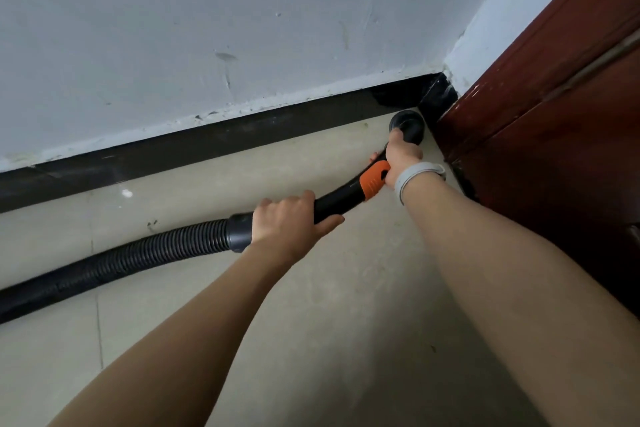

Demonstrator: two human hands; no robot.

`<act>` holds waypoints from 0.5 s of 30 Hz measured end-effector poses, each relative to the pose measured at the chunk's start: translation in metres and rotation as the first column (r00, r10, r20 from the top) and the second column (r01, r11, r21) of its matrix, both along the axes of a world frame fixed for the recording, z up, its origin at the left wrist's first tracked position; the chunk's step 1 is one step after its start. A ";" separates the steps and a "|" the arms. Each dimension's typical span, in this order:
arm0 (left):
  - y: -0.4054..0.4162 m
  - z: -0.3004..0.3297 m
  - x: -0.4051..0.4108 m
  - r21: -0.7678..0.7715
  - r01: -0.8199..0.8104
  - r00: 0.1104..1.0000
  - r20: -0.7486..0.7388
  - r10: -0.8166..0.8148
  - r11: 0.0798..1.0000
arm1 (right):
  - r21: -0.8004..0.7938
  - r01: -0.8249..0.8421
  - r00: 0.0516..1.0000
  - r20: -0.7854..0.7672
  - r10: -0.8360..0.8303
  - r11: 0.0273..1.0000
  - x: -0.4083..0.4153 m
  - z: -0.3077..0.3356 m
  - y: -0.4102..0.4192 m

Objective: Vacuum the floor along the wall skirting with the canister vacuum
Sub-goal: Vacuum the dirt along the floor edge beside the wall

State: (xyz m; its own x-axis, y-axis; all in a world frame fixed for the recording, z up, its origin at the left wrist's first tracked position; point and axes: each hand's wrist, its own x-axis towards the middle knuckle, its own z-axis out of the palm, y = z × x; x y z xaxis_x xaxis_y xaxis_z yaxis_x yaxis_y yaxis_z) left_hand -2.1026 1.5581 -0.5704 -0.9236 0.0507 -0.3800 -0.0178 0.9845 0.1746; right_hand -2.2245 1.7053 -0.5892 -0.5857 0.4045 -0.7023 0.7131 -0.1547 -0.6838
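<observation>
Left hand [289,218] wraps the black wand [337,201] at frame centre, just right of the ribbed hose [138,253] cuff. Right hand [401,158], w/ grey wristband [412,175], grips the wand further up by the orange collar [374,180]. Round nozzle [408,125] sits on the floor [311,322] in the upper-right corner, against the black skirting [207,139] near the red-brown door [554,114].

Black ribbed hose [121,260], orange collar [374,180], black skirting [207,146]
</observation>
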 end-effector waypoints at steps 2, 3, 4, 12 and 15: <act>0.009 -0.004 -0.006 -0.015 0.009 1.000 -0.030 -0.009 1.000 | 0.042 0.005 1.000 0.014 -0.005 0.999 -0.004 -0.002 0.011; 0.011 -0.006 -0.008 -0.019 0.015 0.999 -0.041 -0.015 1.000 | 0.068 0.003 1.000 0.021 -0.004 0.998 -0.006 -0.005 0.014; 0.011 -0.008 -0.010 -0.017 0.019 0.999 -0.046 -0.020 1.000 | 0.097 0.000 1.000 0.024 -0.002 0.995 -0.005 -0.007 0.016; -0.006 -0.003 -0.010 0.028 0.149 0.989 0.021 -0.149 0.988 | 0.101 0.025 0.994 0.104 -0.036 0.995 0.014 -0.010 0.023; -0.003 0.003 -0.001 0.028 0.232 0.970 0.061 -0.233 0.972 | 0.098 0.079 0.989 0.115 -0.090 0.992 0.033 -0.014 0.031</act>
State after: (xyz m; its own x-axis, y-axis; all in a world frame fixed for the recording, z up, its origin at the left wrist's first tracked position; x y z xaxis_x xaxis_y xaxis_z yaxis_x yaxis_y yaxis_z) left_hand -2.1031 1.5547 -0.5676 -0.8594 0.2699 -0.4342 0.1997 0.9591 0.2008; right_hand -2.1919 1.7363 -0.6029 -0.4611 0.5158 -0.7220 0.7775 -0.1573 -0.6089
